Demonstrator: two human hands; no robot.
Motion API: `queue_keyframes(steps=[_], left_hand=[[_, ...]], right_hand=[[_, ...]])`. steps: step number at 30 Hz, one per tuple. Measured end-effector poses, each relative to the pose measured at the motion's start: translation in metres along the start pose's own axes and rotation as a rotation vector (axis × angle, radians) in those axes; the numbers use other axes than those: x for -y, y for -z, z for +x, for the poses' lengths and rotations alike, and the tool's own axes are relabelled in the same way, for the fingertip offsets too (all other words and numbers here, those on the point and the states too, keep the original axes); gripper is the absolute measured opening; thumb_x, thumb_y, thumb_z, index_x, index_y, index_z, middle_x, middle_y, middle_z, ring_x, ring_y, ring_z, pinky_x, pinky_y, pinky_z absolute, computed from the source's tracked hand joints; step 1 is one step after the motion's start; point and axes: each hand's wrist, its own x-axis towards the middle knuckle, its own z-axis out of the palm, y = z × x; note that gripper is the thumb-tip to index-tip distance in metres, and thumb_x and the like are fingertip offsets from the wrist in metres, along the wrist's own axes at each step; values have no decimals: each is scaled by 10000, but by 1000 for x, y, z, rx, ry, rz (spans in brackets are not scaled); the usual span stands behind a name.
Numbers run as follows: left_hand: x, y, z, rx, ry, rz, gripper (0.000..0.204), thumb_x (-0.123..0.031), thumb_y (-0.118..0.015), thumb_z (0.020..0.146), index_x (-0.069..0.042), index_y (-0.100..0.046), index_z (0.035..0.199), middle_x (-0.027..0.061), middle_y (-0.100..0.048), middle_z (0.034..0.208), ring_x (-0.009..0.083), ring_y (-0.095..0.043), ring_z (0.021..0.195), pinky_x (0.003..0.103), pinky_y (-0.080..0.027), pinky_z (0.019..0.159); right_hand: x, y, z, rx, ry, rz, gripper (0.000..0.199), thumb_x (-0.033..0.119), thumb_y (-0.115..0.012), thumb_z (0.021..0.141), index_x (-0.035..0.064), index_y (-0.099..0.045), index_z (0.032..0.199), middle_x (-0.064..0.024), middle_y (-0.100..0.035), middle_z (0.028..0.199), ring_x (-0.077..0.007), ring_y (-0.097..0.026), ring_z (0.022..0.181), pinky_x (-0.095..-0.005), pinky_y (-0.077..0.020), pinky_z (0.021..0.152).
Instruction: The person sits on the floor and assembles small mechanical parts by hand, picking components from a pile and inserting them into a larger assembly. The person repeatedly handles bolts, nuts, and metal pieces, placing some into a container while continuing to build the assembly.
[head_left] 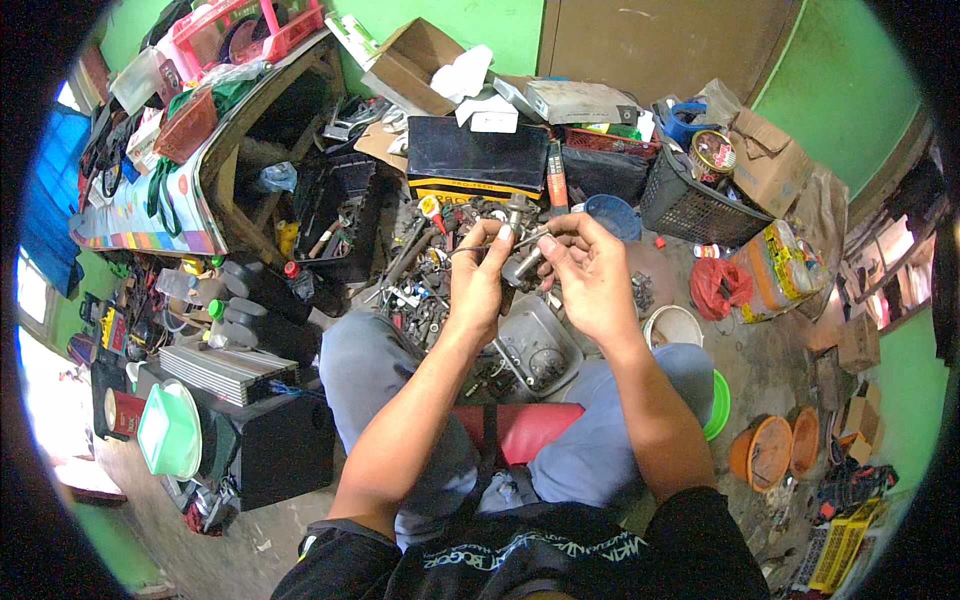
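My left hand [477, 278] is closed, with thumb and forefinger pinched on a thin dark rod [520, 242] that sticks out on both sides of the fingers. My right hand [592, 272] is closed too, its fingertips at the rod's right end. Just under the right thumb shows a silver metal cylinder [522, 268]; whether the hand grips it, I cannot tell. Below both hands lies a clear plastic container [555, 345] with small dark parts in it. A heap of metal parts [415, 300] spreads over the floor on its left.
Beyond the heap stands a black box [475, 160]. A dark open toolbox [345, 215] lies to the left, near dark bottles [235, 310]. On the right are a grey basket [690, 205], a blue bowl [612, 215], a white tub [673, 325] and an orange bucket [762, 455].
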Motion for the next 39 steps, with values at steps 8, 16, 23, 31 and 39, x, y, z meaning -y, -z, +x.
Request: queue_keyframes(steps=[8, 16, 23, 31, 39], left_hand=[[0, 0, 1, 32, -13, 24, 202, -292, -599, 960, -90, -601, 981, -18, -579, 684, 34, -402, 415, 223, -259, 323], [2, 0, 5, 78, -33, 13, 219, -303, -605, 958, -86, -599, 989, -21, -558, 699, 30, -379, 411, 226, -254, 328], [-4, -1, 2, 77, -2, 55, 204, -303, -610, 956, -101, -595, 976, -32, -543, 694, 27, -378, 420, 220, -247, 334], [0, 4, 4, -52, -11, -131, 190, -330, -578, 968, -141, -587, 945, -41, -586, 710, 39, -435, 435, 207, -257, 321], [-1, -7, 6, -35, 72, -134, 183, -335, -571, 967, -154, -567, 940, -27, -607, 710, 48, -479, 450, 208, -278, 311]], right_hand=[[2, 3, 0, 50, -12, -40, 110, 39, -556, 953, 19, -648, 1010, -15, -632, 836, -67, -567, 665, -227, -486, 566], [-4, -3, -2, -49, 65, -60, 88, 88, -554, 970, 47, -631, 981, 12, -600, 787, -39, -510, 616, -207, -423, 524], [-11, -6, -3, -154, 57, 53, 119, 143, -526, 999, 56, -607, 988, 5, -590, 766, -42, -515, 593, -207, -415, 481], [23, 50, 20, -514, 240, 267, 174, 177, -531, 1002, 19, -601, 1021, -54, -593, 758, -114, -563, 576, -273, -492, 440], [14, 41, 9, -252, 259, 188, 186, 32, -608, 937, -16, -653, 1111, -118, -686, 994, -136, -650, 783, -285, -581, 649]])
